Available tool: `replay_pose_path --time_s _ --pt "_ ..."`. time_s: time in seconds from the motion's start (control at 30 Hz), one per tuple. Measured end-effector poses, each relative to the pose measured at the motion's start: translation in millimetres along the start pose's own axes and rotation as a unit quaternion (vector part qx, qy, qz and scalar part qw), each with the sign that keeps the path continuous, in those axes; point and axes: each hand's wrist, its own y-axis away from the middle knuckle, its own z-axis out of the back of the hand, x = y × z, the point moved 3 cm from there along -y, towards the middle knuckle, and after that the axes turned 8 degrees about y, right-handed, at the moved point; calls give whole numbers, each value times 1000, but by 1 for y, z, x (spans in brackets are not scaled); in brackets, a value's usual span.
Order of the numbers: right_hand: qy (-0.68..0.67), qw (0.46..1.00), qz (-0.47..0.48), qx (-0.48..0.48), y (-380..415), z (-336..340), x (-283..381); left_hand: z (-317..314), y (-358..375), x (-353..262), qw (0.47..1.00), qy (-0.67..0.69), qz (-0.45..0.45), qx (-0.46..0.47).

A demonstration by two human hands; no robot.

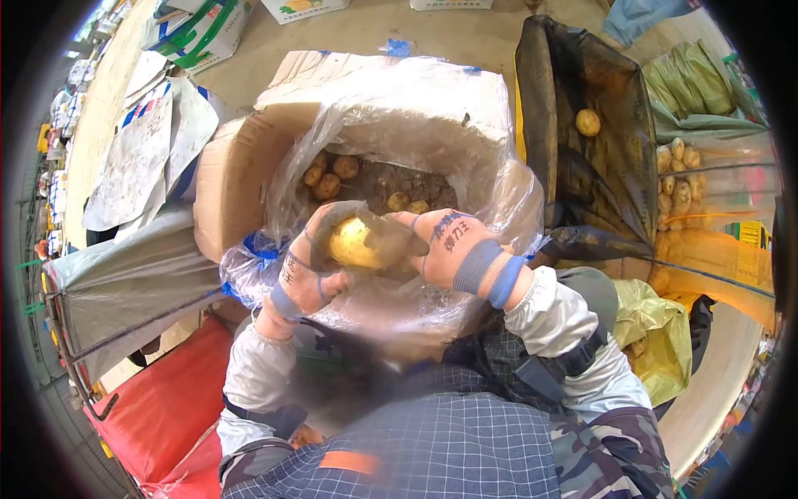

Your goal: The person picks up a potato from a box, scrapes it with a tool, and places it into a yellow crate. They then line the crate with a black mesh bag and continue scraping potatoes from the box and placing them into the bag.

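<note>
A yellow potato (354,244) is held above the near side of an open cardboard box (224,187) lined with clear plastic. My left hand (309,264), in a soiled glove, is wrapped round the potato from the left. Opposite it, my right hand (440,249), gloved with a striped cuff, has its dirty fingertips bent at the potato's right side; motion blur hides whether they touch it or hold something. Inside the box lie several potatoes (327,186) at the left and two more (399,201) near the middle, on dark soil.
To the right stands a dark lined bin (544,108) with one potato (588,123) inside. Beyond it are bagged potatoes (682,187) and a green bag (652,333). A red sack (170,399) hangs at lower left, and a printed carton (208,37) stands at upper left.
</note>
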Motion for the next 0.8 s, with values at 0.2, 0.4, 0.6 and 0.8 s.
replay_pose_path --time_s 0.2,0.4,0.6,0.8 --pt "94 983 -144 -69 -2 22 -22 -6 -2 -9 997 24 53 -57" --pt "-260 961 24 -87 -3 8 -25 -10 4 1 967 182 175 -41" --pt "-428 889 147 -68 -6 -3 -24 -7 12 21 939 241 243 -33" --pt "-357 919 116 -122 3 -3 -23 -24 -5 -9 960 240 141 -31"
